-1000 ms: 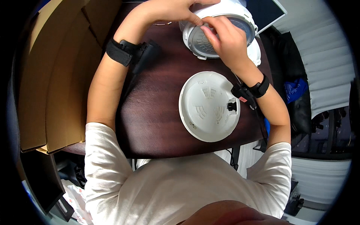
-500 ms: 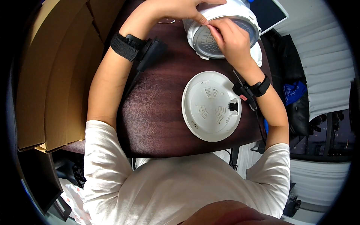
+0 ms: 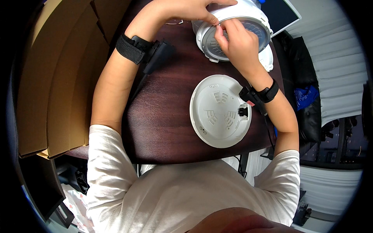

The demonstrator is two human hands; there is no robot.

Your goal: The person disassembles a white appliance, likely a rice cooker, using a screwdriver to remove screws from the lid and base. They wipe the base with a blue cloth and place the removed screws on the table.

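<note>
My left hand (image 3: 190,9) reaches to the far side of the table, its thumb and one finger spread along a white round-bodied appliance (image 3: 243,8); its other fingers are cut off by the upper edge. A grey ribbed disc (image 3: 211,46) faces me inside the appliance's white rim. My right hand (image 3: 240,42) is closed in a pinch at the disc's upper left edge, close to my left thumb. A tiny light speck shows at the fingertips, too small to name. Nearer me lies a white round base cover (image 3: 215,116) with slotted vents and a black socket piece (image 3: 243,112).
Tall brown cardboard (image 3: 66,77) stands along the left side of the dark wooden table (image 3: 163,128). Behind the appliance is a dark panel with a white frame (image 3: 280,15). A black seat (image 3: 305,62) with a blue cloth (image 3: 307,97) is to the right.
My right hand's fingers have shifted slightly at the disc's edge, the thumb now lower and more apart from the fingers above. My left hand stays on the appliance.
</note>
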